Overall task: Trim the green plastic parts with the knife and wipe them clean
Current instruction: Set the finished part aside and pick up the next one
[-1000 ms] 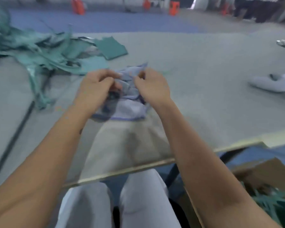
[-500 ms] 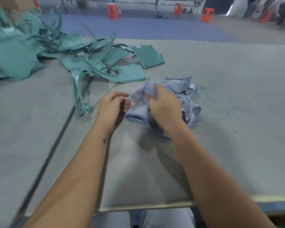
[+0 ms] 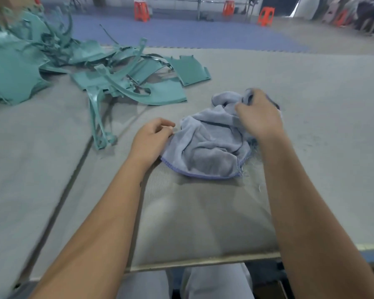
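A crumpled pale blue cloth [image 3: 207, 147] lies on the grey table mat [image 3: 311, 169] in front of me. My right hand [image 3: 259, 117] grips the cloth's far right folds with curled fingers. My left hand [image 3: 151, 139] sits at the cloth's left edge, its thumb and fingers pinched together at the hem. A heap of green plastic parts [image 3: 78, 70] spreads over the far left of the table, with one long green strut [image 3: 97, 119] reaching toward me. No knife is visible.
A flat green panel [image 3: 192, 70] lies at the heap's right end. The table's near edge [image 3: 203, 260] runs above my knees. Orange stools [image 3: 141, 10] stand on the blue floor beyond the table. A dark seam [image 3: 69, 180] crosses the mat on the left.
The cloth has gone from bunched between both hands to spread lower on the mat. My right hand has shifted right and farther along it, and my left hand now pinches its left edge.
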Demonstrator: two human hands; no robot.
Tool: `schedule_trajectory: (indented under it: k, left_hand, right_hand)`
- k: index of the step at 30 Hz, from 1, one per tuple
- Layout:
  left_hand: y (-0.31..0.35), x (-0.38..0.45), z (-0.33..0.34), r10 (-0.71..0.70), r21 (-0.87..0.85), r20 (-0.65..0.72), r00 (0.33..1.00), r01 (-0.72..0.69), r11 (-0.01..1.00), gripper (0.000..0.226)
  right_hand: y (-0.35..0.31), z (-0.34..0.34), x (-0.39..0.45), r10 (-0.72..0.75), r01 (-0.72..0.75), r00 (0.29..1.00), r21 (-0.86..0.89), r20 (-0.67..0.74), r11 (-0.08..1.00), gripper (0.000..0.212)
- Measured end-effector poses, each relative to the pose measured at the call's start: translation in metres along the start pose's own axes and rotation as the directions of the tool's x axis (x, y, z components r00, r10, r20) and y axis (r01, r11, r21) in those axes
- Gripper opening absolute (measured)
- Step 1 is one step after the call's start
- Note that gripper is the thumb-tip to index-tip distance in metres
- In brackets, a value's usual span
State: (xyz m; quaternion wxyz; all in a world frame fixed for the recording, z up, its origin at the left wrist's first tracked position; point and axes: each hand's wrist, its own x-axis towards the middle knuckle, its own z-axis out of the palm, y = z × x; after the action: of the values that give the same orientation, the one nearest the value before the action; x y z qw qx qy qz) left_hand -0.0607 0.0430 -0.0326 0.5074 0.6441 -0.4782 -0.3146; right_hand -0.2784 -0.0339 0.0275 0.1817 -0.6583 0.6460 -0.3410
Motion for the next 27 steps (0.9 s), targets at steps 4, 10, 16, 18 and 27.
schedule_trajectory:
  k: [4, 10, 16, 18, 27]
  left_hand:
    - [0.007, -0.005, 0.002, 0.166, -0.101, -0.015, 0.986, -0.167, 0.981, 0.024]
    - [0.015, -0.009, -0.003, 0.188, -0.599, 0.079, 0.979, -0.105, 0.794, 0.033]
    - [0.012, -0.004, -0.004, 0.027, -0.395, 0.013, 1.000, -0.019, 0.919, 0.023]
    - [0.012, -0.002, -0.004, -0.017, -0.395, -0.014, 1.000, 0.010, 0.919, 0.022]
    - [0.005, 0.000, -0.004, -0.045, -0.270, -0.257, 0.965, -0.027, 0.962, 0.029]
  right_hand:
    - [-0.016, 0.029, -0.028, -0.281, 0.281, 0.959, 0.000, 0.040, 0.960, 0.029]
    - [-0.027, 0.037, -0.037, -0.422, 0.394, 0.832, 0.152, 0.359, 0.906, 0.009]
    - [-0.019, 0.006, -0.008, 0.110, 0.030, 0.958, 0.473, -0.264, 0.881, 0.058]
    - [-0.018, 0.008, -0.004, 0.134, -0.048, 0.965, 0.350, -0.226, 0.935, 0.086]
    - [-0.013, 0.056, -0.035, -0.459, 0.399, 0.884, -0.364, -0.092, 0.842, 0.019]
